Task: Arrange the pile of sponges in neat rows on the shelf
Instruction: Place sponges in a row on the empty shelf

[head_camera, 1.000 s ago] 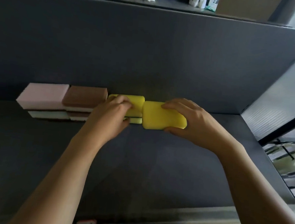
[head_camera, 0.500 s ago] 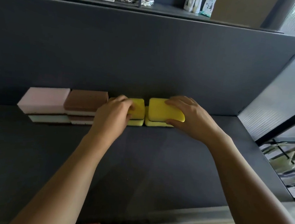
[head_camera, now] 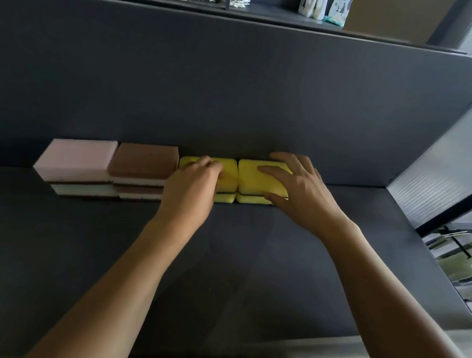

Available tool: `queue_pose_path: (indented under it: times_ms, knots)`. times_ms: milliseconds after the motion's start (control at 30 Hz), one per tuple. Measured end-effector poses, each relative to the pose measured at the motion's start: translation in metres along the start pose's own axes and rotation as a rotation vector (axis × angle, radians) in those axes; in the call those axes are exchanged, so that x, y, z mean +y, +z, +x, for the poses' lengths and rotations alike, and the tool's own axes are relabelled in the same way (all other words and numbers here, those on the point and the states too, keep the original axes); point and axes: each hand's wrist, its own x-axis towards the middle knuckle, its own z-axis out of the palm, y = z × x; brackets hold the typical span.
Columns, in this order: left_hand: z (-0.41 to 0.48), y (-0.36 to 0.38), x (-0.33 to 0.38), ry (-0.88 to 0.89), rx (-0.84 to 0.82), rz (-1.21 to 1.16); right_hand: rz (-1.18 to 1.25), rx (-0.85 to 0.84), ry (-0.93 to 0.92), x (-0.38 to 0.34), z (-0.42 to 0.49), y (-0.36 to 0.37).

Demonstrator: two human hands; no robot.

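1. Location: four two-high stacks of sponges sit in one row along the far edge of the dark shelf (head_camera: 222, 262), against the back panel (head_camera: 236, 94). From left: pink sponge (head_camera: 75, 157), brown sponge (head_camera: 146, 160), left yellow sponge (head_camera: 229, 175), right yellow sponge (head_camera: 251, 180).
2. Left hand (head_camera: 191, 189): fingers curled loosely over the left yellow sponge, pressing down. It probably steadies that stack; no closed grasp is visible.
3. Right hand (head_camera: 299, 189): spread nearly flat on the right yellow sponge, thumb at the near edge, likely squaring it against its neighbour.
4. Orientation: each sponge lies flat, long axis running left-right along the row, short sides touching.
5. No loose pile is visible.
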Motion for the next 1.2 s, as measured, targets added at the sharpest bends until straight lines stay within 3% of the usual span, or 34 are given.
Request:
queue_pose_path:
  times_ms: [233,700,867,933,1200]
  knots:
    - [0.003,-0.005,0.007,-0.028,-0.053,0.022,0.039,0.004,-0.022,-0.005,0.005,0.001]
    - [-0.001,0.009,0.018,-0.089,0.07,0.111,-0.027,-0.004,0.008,-0.013,0.006,0.009]
    - [-0.01,0.008,0.027,-0.088,0.09,0.174,-0.009,-0.109,-0.035,-0.007,0.011,-0.003]
    - [-0.018,0.002,0.025,-0.091,0.117,0.135,-0.001,-0.127,-0.07,-0.011,0.013,-0.015]
    - [-0.082,-0.064,-0.019,-0.303,0.315,0.114,0.147,0.089,-0.385,-0.112,0.035,-0.027]
